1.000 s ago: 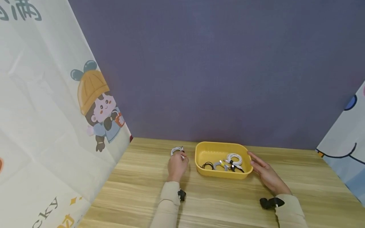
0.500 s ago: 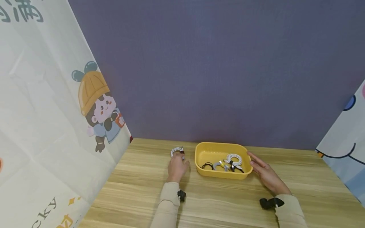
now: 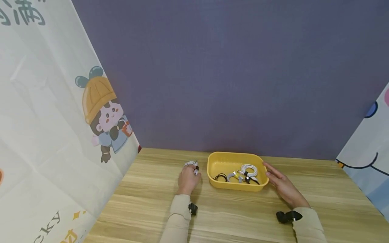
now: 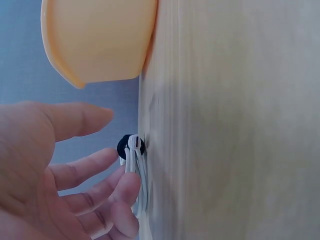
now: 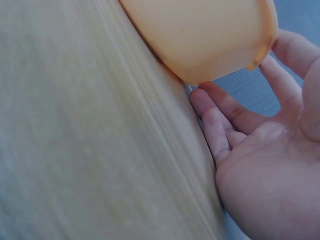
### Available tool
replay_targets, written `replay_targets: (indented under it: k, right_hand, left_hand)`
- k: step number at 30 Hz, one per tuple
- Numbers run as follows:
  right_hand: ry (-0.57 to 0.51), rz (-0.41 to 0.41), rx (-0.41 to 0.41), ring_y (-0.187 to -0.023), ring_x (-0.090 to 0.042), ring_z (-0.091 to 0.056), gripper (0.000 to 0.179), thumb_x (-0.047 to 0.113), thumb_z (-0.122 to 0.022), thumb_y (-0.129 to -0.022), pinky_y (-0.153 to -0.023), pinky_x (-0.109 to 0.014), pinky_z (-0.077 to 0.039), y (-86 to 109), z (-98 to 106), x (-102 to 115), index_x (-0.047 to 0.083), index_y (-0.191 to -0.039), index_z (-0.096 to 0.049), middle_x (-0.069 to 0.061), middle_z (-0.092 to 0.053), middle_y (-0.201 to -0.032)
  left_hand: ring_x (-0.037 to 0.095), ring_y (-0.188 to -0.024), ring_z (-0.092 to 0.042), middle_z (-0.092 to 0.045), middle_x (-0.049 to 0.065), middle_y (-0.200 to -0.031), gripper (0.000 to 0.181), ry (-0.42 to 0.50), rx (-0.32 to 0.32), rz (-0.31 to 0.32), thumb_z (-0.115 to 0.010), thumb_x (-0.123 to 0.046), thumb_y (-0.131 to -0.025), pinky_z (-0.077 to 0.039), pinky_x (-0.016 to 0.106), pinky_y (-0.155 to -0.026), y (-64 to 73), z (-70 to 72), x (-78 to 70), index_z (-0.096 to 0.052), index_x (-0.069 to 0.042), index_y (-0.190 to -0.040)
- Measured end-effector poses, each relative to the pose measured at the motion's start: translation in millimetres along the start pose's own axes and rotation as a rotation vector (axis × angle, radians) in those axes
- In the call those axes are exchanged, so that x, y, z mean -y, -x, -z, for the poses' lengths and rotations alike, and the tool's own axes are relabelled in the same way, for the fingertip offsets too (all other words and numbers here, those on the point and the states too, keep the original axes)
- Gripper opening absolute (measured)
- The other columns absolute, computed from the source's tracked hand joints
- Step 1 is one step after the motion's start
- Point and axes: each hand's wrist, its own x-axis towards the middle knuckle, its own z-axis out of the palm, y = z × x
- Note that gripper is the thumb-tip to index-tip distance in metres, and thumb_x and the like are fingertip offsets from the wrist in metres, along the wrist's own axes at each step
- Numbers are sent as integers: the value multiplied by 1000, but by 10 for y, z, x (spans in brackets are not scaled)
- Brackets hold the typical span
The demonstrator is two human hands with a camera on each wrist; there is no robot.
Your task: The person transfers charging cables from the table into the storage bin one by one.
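Note:
A coiled white cable (image 3: pixel 191 163) with a black tie lies on the table left of the yellow tray (image 3: pixel 217 183). My left hand (image 3: pixel 187 179) is over its near side. In the left wrist view the fingertips (image 4: pixel 129 186) meet the white cable and its black tie (image 4: pixel 123 146), while the thumb stands apart from them. My right hand (image 3: pixel 286 191) rests against the tray's right end, fingers spread along the wall and rim. In the right wrist view some fingers (image 5: pixel 216 131) lie low by the tray's base (image 5: pixel 200 70).
Inside the tray are a white coiled cable (image 3: pixel 250 167), a grey one with a yellow part (image 3: pixel 236 175) and black cables (image 3: pixel 221 175). A dark blue-grey panel (image 3: pixel 231 77) rises behind the wooden table (image 3: pixel 231 216). Printed sheets (image 3: pixel 48 111) stand at both sides.
The white cable by my left hand has turned and shifted slightly right and towards me. The left hand has barely moved; the right hand stays at the tray.

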Motion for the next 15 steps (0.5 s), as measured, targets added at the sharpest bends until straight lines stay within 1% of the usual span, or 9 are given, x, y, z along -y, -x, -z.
replay_targets:
  k: [3, 7, 9, 15]
  right_hand:
    - [3, 0, -1, -118, 30, -36, 64, 38, -44, -110, -96, -5, -42, 0, -3, -2, 15, -165, -20, -1, -13, -173]
    - [-1, -3, -1, -118, 30, -36, 64, 38, -44, -110, -96, -5, -41, 0, -1, -6, 16, -165, -20, 0, -13, -173]
    - [-4, -9, -3, -118, 30, -36, 64, 39, -45, -110, -96, -5, -41, -2, 2, -11, 17, -165, -21, 0, -12, -173]
    - [-2, -8, -3, -118, 30, -37, 63, 37, -45, -110, -96, -5, -41, -11, 0, -28, 17, -165, -21, -4, -11, -173]
  left_hand:
    - [38, -89, -70, -71, 13, -105, 30, 3, 12, 27, -82, -21, -84, -56, 51, -72, 11, 8, 4, -73, -7, -108]
    - [37, -86, -69, -69, 10, -100, 27, -13, 23, 39, -83, -20, -81, -55, 49, -70, 28, 26, 3, -72, -10, -103]
    - [36, -83, -68, -69, 9, -97, 26, -25, 27, 40, -85, -19, -78, -55, 49, -68, 34, 36, 2, -73, -11, -100]
    - [33, -80, -67, -67, 9, -92, 30, -23, 58, 44, -90, -20, -72, -54, 48, -67, 40, 55, 1, -74, -10, -95]
